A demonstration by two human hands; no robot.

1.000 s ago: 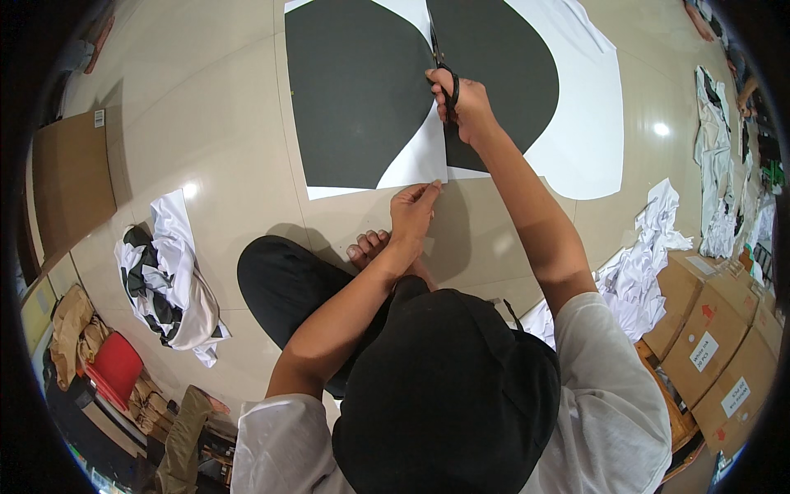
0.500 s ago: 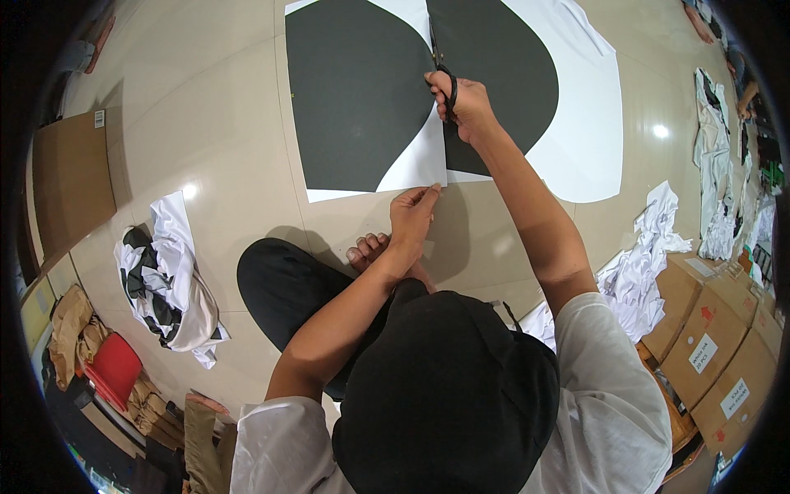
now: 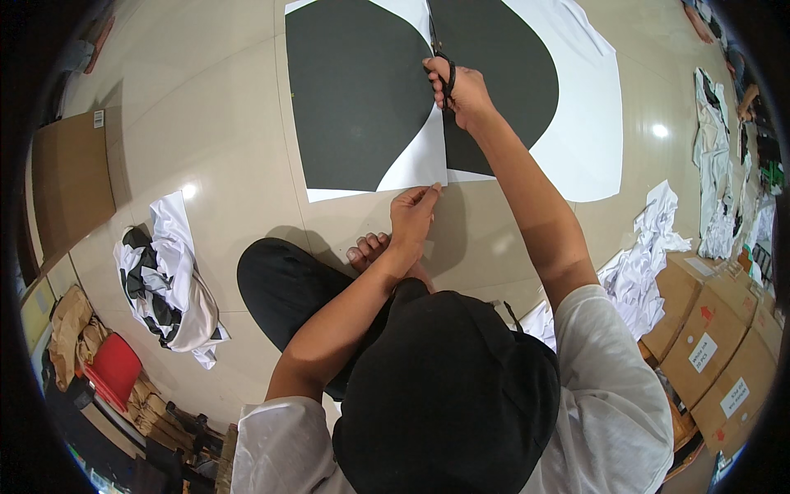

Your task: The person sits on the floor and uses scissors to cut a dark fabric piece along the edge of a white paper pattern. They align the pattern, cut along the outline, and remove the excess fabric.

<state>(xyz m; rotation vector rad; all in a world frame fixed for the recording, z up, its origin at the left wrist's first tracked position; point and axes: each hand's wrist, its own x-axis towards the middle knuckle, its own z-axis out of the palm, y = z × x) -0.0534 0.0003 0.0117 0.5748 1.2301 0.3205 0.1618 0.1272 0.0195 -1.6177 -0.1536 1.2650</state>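
Note:
My right hand (image 3: 466,90) grips black-handled scissors (image 3: 449,81), fingers in the loops. Their blades point away from me along the straight line between two dark shapes on a large white sheet (image 3: 592,123) lying on the floor. Left of that line lies a panel with a dark grey shape (image 3: 354,99); right of it is a second dark shape (image 3: 518,82) with a curved outer edge. My left hand (image 3: 414,216) pinches the near corner of the left panel between thumb and fingertips. Whether the sheet is cloth or paper is hard to tell.
Crumpled white and dark cloth (image 3: 169,280) lies on the tiled floor at left, near a brown cardboard sheet (image 3: 74,177). At right are white cloth scraps (image 3: 638,280) and stacked cardboard boxes (image 3: 712,329). Other people's limbs (image 3: 699,20) show at the far edges.
My right hand and the scissors have moved slightly away from me along the line between the dark shapes. The left hand keeps its pinch at the corner.

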